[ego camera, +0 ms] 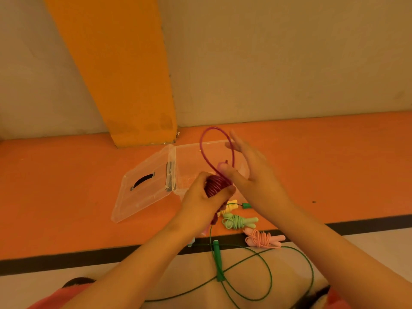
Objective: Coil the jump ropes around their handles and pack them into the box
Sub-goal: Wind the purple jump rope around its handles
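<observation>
My left hand [200, 197] grips a dark red jump rope [215, 186] whose cord is wound in tight turns around its handles. A loose loop of the same cord [206, 148] rises above the bundle and passes under my right hand [252, 172], which has its fingers spread and its thumb pressed on the cord near the handle tip. Behind the hands stands the clear plastic box [189, 157] with its lid [145, 186] folded open to the left. What lies inside the box is hard to make out.
On the orange floor by my hands lie coiled ropes: a yellow one [230, 206], a light green one [239, 221] and a pink one [263, 239]. A dark green rope [217, 262] sprawls uncoiled in wide loops over the floor near my knees. An orange pillar [133, 85] stands behind the box.
</observation>
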### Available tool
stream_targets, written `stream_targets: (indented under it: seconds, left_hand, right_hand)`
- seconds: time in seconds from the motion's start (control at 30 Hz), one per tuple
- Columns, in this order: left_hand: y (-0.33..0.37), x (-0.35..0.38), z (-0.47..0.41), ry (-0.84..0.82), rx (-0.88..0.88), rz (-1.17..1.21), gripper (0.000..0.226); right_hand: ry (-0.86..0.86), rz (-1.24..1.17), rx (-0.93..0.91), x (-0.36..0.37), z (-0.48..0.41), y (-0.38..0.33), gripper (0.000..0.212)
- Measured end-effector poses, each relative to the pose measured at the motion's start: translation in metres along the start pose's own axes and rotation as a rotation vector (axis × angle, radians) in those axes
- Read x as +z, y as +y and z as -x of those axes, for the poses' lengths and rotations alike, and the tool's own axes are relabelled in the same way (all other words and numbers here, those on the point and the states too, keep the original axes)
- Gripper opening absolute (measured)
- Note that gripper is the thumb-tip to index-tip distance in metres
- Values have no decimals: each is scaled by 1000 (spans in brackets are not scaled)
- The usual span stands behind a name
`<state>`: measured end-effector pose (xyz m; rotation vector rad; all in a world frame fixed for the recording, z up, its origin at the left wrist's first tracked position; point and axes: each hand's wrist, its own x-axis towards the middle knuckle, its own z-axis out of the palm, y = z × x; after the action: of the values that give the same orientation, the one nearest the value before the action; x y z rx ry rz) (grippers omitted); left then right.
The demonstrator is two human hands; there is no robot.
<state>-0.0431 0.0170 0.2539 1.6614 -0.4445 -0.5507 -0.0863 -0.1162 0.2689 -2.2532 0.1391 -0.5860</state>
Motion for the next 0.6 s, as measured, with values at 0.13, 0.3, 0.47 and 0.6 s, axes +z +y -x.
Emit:
stream_targets:
  seconds: [0.13,0.3,0.47,0.6]
  left_hand:
    - [-3,7,4,-49,5,-64,21]
    - [-3,6,1,-8,12,-95,23]
    - [-5,8,3,-24,64,-153,34]
    - [-7,5,2,15,80,-240,37]
  right_hand:
    - [37,185,-87,5,0,-1,77]
    - [50,202,-94,3,-2,-8,83]
    - [99,151,-64,1,0,-12,79]
    - [145,76,-43,1,2,-14,72]
